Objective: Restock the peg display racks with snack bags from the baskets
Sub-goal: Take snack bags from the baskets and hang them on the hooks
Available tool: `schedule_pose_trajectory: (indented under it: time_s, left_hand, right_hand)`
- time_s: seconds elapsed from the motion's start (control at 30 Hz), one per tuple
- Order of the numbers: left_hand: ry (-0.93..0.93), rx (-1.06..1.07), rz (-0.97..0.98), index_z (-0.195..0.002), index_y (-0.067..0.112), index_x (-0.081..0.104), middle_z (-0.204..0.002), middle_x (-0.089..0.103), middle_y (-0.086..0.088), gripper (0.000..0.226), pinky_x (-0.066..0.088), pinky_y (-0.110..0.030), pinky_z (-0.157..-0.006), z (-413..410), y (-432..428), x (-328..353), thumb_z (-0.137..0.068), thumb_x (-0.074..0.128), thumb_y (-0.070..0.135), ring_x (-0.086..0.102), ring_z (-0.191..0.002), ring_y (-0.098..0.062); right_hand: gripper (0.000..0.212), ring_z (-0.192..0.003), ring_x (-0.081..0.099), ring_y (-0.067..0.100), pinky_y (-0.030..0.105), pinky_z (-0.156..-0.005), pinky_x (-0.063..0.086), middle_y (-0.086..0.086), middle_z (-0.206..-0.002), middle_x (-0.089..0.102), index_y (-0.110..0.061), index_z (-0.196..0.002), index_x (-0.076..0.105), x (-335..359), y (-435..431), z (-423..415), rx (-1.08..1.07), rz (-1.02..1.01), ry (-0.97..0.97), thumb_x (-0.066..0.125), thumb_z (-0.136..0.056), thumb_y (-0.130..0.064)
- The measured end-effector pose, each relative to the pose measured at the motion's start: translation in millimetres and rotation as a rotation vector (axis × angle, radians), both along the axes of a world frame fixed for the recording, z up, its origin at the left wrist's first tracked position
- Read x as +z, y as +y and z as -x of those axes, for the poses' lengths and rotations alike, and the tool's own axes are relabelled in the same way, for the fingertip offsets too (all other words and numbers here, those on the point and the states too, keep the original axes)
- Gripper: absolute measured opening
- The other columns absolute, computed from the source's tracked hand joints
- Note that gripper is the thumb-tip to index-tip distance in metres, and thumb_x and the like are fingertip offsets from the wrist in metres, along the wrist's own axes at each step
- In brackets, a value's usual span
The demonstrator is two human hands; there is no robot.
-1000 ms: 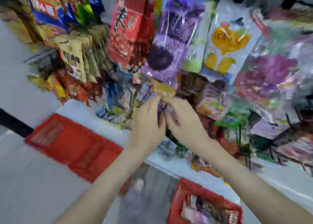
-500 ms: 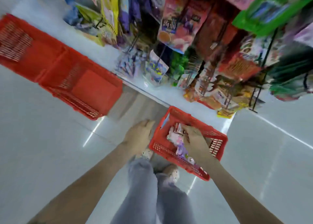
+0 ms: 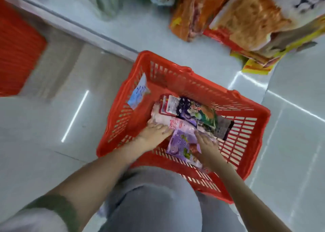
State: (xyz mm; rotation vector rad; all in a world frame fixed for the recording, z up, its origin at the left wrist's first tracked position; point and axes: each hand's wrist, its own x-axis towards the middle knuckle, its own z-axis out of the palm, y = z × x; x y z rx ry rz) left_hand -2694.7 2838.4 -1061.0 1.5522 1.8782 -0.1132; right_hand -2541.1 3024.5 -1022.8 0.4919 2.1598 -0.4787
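**Item 1: red basket**. Slotted plastic, on the glossy pale floor directly in front of the person's grey-trousered knees. Its 12 o'clock rim lies near the white base shelf of the display rack.

**Item 2: snack bags inside the basket.**
- Pale pink bag, lying flat at the middle.
- Purple bag, at 6 o'clock of the pink one and overlapping its edge.
- Dark purple-and-green bag, at 1 o'clock of the pink one and lying on top of the heap.
- Red-and-white packet, partly tucked under the dark bag.
- Blue-and-white packet, leaning on the basket's 9 o'clock wall, apart from the heap.

**Item 3: left hand**. It is reached into the basket with its fingers spread and laid flat on the pink bag, pressing rather than gripping.

**Item 4: right hand**. It rests on the purple bag's 3 o'clock edge with fingers extended over it. The blur hides whether the thumb pinches underneath, so I cannot tell its hold.

**Item 5: second red basket**. It is at 10 o'clock, well apart and cut off by the frame edge.

**Item 6: orange bags**. They are low on the rack at 1 o'clock and blurred.
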Motion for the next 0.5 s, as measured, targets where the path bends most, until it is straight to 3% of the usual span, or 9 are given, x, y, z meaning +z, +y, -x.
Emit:
schedule_pose_trajectory:
  time_s: [0.1, 0.17, 0.27, 0.33, 0.4, 0.43, 0.5]
  left_hand:
    - [0.145, -0.166, 0.097, -0.154, 0.018, 0.003, -0.162, 0.0, -0.008, 0.059, 0.005, -0.045, -0.118, -3.1, 12.6, -64.8, -0.101, 0.029, 0.015, 0.004, -0.148, -0.027]
    - [0.213, -0.221, 0.107, -0.152, 0.021, -0.011, -0.161, -0.012, -0.005, 0.069, 0.003, -0.05, -0.117, -2.9, 20.8, -87.9, -0.101, 0.034, 0.017, -0.003, -0.148, -0.026]
    - [0.242, -0.208, 0.119, -0.152, 0.018, -0.01, -0.16, 0.007, -0.012, 0.064, 0.02, -0.055, -0.112, -3.5, 38.9, -96.9, -0.102, 0.03, 0.012, 0.021, -0.141, -0.031]
    - [0.329, -0.22, 0.072, -0.153, 0.012, 0.011, -0.145, 0.036, -0.019, 0.058, 0.039, -0.052, -0.101, -6.8, 45.3, -95.4, -0.099, 0.032, 0.011, 0.045, -0.123, -0.035]
    - [0.378, -0.137, 0.16, -0.129, 0.012, 0.057, -0.104, 0.065, -0.014, 0.05, 0.055, -0.043, -0.077, -5.7, 41.5, -83.8, -0.086, 0.033, 0.01, 0.064, -0.087, -0.029]
    - [0.398, -0.067, 0.126, -0.11, 0.013, 0.07, -0.085, 0.067, -0.009, 0.048, 0.056, -0.037, -0.064, -3.3, 37.7, -80.4, -0.079, 0.033, 0.011, 0.065, -0.072, -0.026]
    - [0.391, 0.017, 0.06, -0.087, 0.01, 0.074, -0.07, 0.067, -0.009, 0.043, 0.051, -0.028, -0.048, 5.3, 31.5, -77.4, -0.073, 0.034, 0.011, 0.065, -0.061, -0.026]
  right_hand:
    - [0.099, -0.148, 0.004, 0.022, 0.041, -0.117, 0.006, 0.002, -0.161, -0.003, -0.024, -0.151, -0.013, -48.7, 0.4, 4.3, 0.185, -0.023, -0.035, 0.056, -0.087, -0.055]
    - [0.107, -0.147, 0.003, 0.028, 0.045, -0.117, 0.005, 0.006, -0.161, -0.009, -0.026, -0.148, -0.02, -66.5, -3.0, 4.5, 0.246, -0.041, -0.028, 0.055, -0.082, -0.064]
    - [0.113, -0.147, -0.003, 0.029, 0.047, -0.116, 0.001, 0.007, -0.16, -0.015, -0.03, -0.144, -0.027, -76.5, -4.2, 0.8, 0.259, -0.049, -0.026, 0.057, -0.079, -0.068]
    - [0.115, -0.147, -0.007, 0.026, 0.047, -0.116, -0.001, 0.004, -0.16, -0.016, -0.036, -0.143, -0.028, -76.7, -2.3, -4.5, 0.255, -0.048, 0.013, 0.06, -0.076, -0.069]
    - [0.116, -0.148, -0.009, 0.022, 0.046, -0.116, -0.004, 0.002, -0.16, -0.013, -0.038, -0.139, -0.029, -70.5, -0.6, -8.0, 0.242, -0.024, 0.053, 0.061, -0.074, -0.07]
    - [0.115, -0.148, -0.01, 0.021, 0.047, -0.116, -0.004, 0.0, -0.161, -0.011, -0.037, -0.14, -0.028, -64.2, 0.1, -8.9, 0.233, -0.014, 0.069, 0.059, -0.074, -0.071]
    - [0.106, -0.147, -0.011, 0.018, 0.046, -0.116, -0.004, -0.001, -0.161, -0.01, -0.034, -0.145, -0.023, -44.7, 0.9, -7.8, 0.22, -0.026, 0.116, 0.044, -0.076, -0.078]
